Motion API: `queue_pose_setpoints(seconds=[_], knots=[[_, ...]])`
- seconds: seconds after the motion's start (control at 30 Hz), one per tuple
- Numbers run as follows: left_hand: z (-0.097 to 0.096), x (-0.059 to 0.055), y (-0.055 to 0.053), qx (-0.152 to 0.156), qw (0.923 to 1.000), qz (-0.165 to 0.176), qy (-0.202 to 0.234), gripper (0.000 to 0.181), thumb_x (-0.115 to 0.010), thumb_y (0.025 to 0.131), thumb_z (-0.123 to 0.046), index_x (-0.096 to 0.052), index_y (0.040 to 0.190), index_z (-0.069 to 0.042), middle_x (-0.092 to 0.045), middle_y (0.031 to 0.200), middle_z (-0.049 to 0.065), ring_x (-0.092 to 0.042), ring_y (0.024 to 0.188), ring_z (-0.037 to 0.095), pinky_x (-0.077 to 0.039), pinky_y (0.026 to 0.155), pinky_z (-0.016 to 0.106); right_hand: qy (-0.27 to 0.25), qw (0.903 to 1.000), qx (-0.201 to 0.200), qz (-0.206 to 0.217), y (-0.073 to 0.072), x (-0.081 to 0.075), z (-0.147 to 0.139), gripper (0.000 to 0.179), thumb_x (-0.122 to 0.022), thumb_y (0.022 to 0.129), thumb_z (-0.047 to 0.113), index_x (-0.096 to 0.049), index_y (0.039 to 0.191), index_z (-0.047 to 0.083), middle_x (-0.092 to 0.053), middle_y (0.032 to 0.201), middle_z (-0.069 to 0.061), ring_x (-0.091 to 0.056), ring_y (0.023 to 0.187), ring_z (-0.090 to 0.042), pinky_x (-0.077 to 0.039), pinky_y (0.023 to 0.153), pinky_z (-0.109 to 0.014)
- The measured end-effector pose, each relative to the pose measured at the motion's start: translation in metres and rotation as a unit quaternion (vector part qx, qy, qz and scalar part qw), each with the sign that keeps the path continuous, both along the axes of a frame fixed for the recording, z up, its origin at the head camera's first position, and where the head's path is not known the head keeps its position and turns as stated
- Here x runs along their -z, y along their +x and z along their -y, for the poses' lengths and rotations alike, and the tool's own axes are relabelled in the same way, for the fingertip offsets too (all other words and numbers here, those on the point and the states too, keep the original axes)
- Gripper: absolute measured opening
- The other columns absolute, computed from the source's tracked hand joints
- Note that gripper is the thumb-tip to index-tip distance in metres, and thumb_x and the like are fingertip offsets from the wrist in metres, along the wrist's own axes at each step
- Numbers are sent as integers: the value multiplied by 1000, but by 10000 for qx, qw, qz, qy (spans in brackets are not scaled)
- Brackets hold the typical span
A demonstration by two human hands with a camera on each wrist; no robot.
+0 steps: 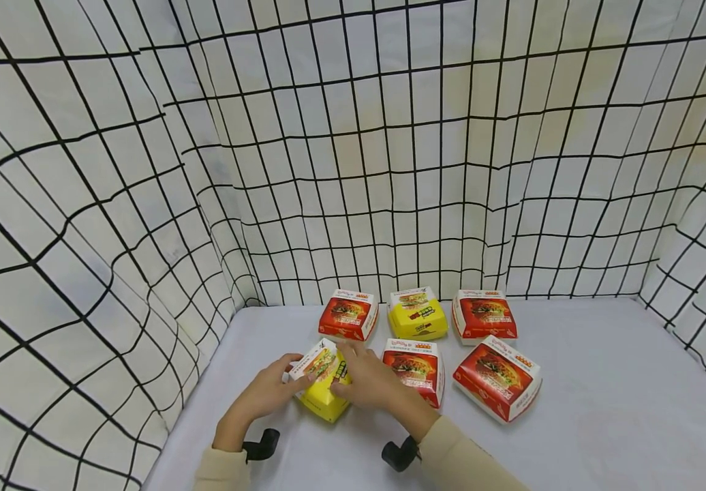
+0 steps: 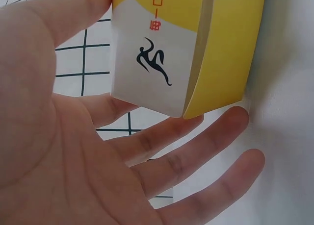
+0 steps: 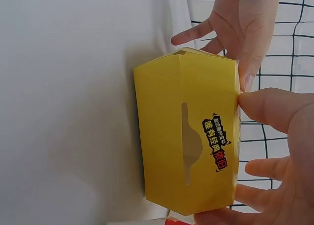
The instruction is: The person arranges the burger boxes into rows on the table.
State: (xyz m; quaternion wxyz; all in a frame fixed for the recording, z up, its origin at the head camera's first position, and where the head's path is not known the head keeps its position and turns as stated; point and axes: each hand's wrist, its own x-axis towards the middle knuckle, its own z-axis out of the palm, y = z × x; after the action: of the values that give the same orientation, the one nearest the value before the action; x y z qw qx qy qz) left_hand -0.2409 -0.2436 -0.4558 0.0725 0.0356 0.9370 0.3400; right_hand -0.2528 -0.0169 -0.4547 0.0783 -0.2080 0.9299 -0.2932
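Observation:
A yellow and white burger box [image 1: 326, 402] stands at the front left of the group, between my two hands. My left hand [image 1: 267, 389] holds its left end, thumb on the lid. In the left wrist view, that hand's other fingers [image 2: 176, 168] spread along the white end of the box [image 2: 157, 53]. From the right, my right hand [image 1: 370, 378] grips the same box. The right wrist view shows the right thumb [image 3: 270, 107] at the lid's edge and the other fingers by one end. The front tab of the box [image 3: 162, 137] is tucked in its slot.
Right beside my right hand is a red burger box [image 1: 417, 368], with another red box [image 1: 497, 378] turned at an angle farther right. Behind them stand a red box [image 1: 347, 317], a yellow box [image 1: 419, 320] and a red box [image 1: 484, 317]. Black-gridded white cloth [image 1: 353, 170] walls the table [image 1: 604, 382].

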Motion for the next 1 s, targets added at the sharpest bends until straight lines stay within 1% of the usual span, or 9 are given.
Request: queue_pose_setpoints(seconds=[0.17, 0.33, 0.43, 0.67, 0.8, 0.9, 1.0], knots=[[0, 0, 1, -23, 9999, 154, 33, 68, -68, 94, -53, -52, 147, -13, -67, 122, 13, -60, 100, 26, -51, 78, 43, 138, 9999, 45, -14, 1, 1, 1, 78, -72, 93, 44, -37, 158, 20, -39, 161, -8, -52, 135, -33, -52, 102, -56], [1, 5, -1, -61, 9995, 227, 188, 67, -68, 94, -53, -52, 146, -15, -67, 119, 12, -58, 94, 23, -47, 73, 36, 390, 9992, 69, -46, 3, 1, 1, 77, -72, 92, 47, -40, 157, 19, -43, 159, -8, -55, 129, -31, -54, 100, -54], [2, 8, -1, -89, 9993, 216, 276, 65, -69, 94, -52, -53, 146, -16, -67, 119, 12, -59, 92, 22, -47, 71, 34, 585, 9981, 48, -158, 4, 1, 1, 74, -71, 92, 49, -44, 154, 18, -46, 156, -8, -57, 126, -29, -55, 99, -52], [0, 8, -2, -119, 9972, 369, 645, 64, -70, 94, -48, -51, 147, -17, -66, 112, 13, -60, 74, 22, -48, 63, 32, 871, 9954, 10, -394, 7, -3, 1, 70, -69, 93, 53, -50, 151, 18, -50, 153, -9, -59, 120, -28, -56, 95, -48], [0, 8, -1, -121, 9966, 398, 717, 63, -69, 95, -46, -50, 148, -18, -63, 121, 15, -59, 72, 22, -47, 62, 32, 946, 9942, -17, -501, 9, -3, 0, 70, -70, 92, 54, -51, 150, 18, -50, 153, -9, -60, 123, -29, -55, 98, -49], [1, 8, -1, -114, 9967, 357, 723, 61, -68, 96, -45, -50, 148, -17, -59, 130, 19, -59, 71, 22, -46, 62, 33, 1020, 9930, -27, -600, 9, -3, 0, 70, -71, 92, 53, -52, 149, 18, -51, 152, -10, -59, 126, -30, -54, 100, -49], [1, 9, -2, -116, 9967, 309, 736, 63, -68, 97, -45, -49, 149, -16, -57, 135, 22, -59, 70, 22, -46, 62, 33, 1121, 9907, -21, -773, 11, -3, -1, 68, -71, 92, 52, -54, 147, 17, -52, 150, -10, -60, 123, -28, -55, 100, -47]])
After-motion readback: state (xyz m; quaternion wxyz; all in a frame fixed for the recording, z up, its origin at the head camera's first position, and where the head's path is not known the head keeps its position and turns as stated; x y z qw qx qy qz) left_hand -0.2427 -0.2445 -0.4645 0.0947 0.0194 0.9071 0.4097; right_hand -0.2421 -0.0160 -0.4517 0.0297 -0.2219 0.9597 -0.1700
